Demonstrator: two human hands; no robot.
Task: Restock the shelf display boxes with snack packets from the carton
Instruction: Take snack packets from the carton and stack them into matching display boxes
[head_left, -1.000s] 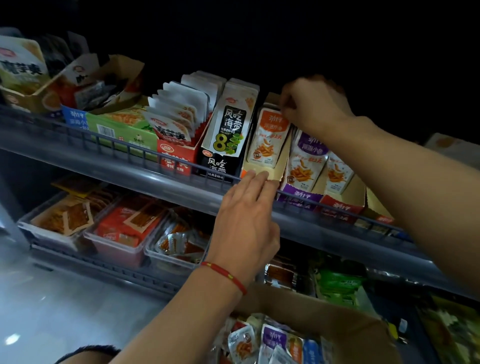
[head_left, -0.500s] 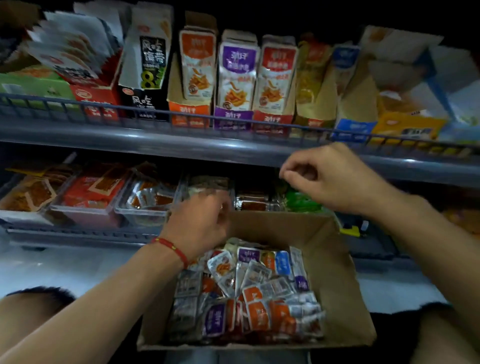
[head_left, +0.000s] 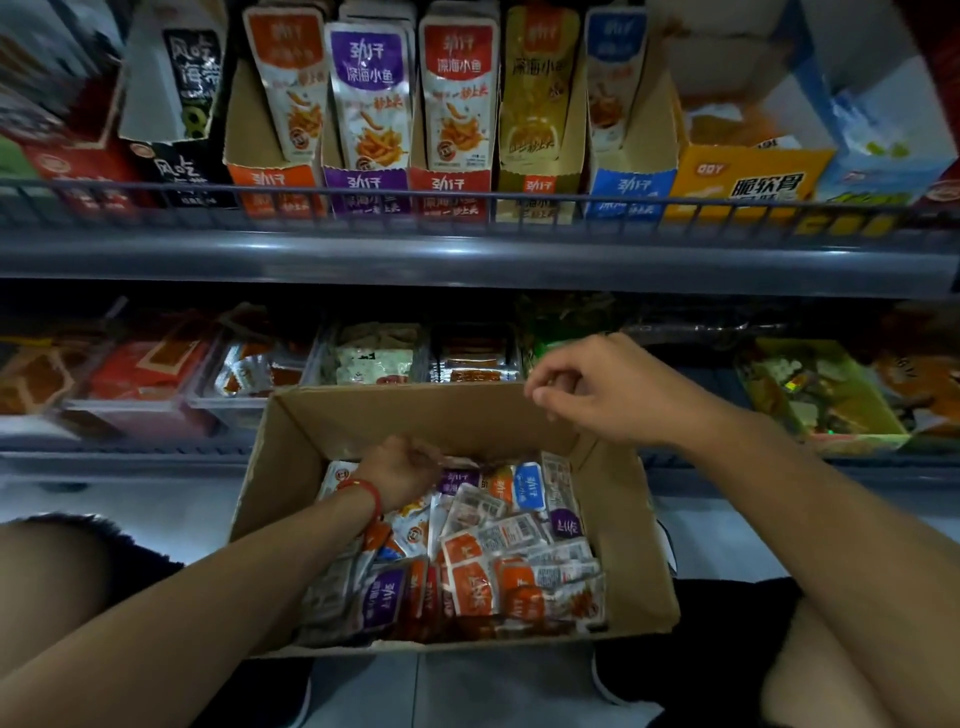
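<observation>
1. Both hands have been drawn down from the upper shelf since a second ago – the left hand (head_left: 402, 470) is now sunk into the carton (head_left: 631, 561), and the right hand (head_left: 597, 392) is held above the carton's far rim.
2. Head view, step in hand: a fresh pick is judged to be under way. The packets (head_left: 483, 561) lie in a loose heap inside the carton, which is set between the knees below the lower shelf.
3. Head view, next move: a few packets of one colour would have to be gathered and lifted to the matching display box (head_left: 366, 189) on the upper shelf (head_left: 467, 254) – orange, purple, red, yellow and blue boxes stand there side by side.
4. Head view, pose: the left forearm is reached in from the near left, palm down, with the fingers buried among the packets; whether they pinch one cannot be told. The right hand's fingers are loosely curled, thumb near forefinger, and nothing is seen held.
</observation>
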